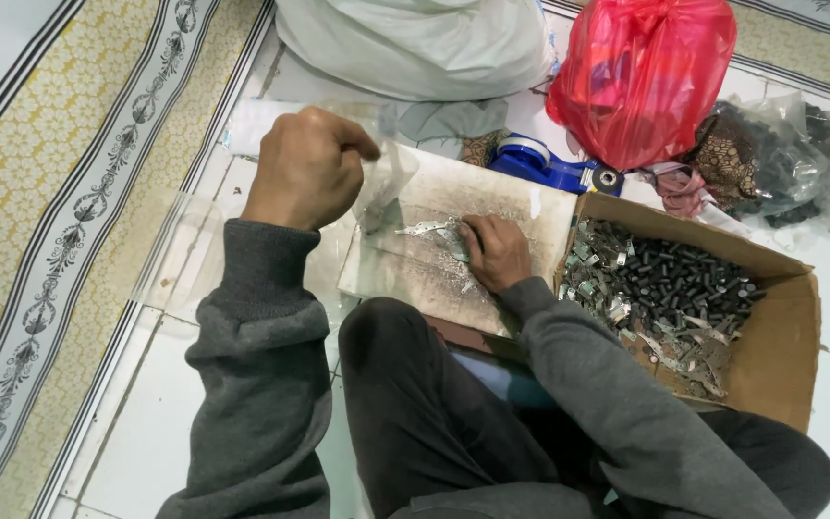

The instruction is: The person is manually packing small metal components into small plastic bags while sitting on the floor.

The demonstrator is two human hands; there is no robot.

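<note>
My left hand (307, 168) is closed around the top edge of a small clear plastic bag (382, 188) that hangs over a worn grey board (492, 197). My right hand (495, 252) rests on the board, fingers pressed on a small heap of silvery metal pieces (432, 231) just left of it. Both arms wear dark grey sleeves. My knees in dark trousers are below the board.
An open cardboard box (775, 341) at right holds many small dark cylinders and metal bits. Behind it lie a red plastic bag (641, 72), a white sack (425, 38), a blue tape dispenser (545, 165) and clear bags of dark parts (799, 159). A patterned mat (60, 192) lies left.
</note>
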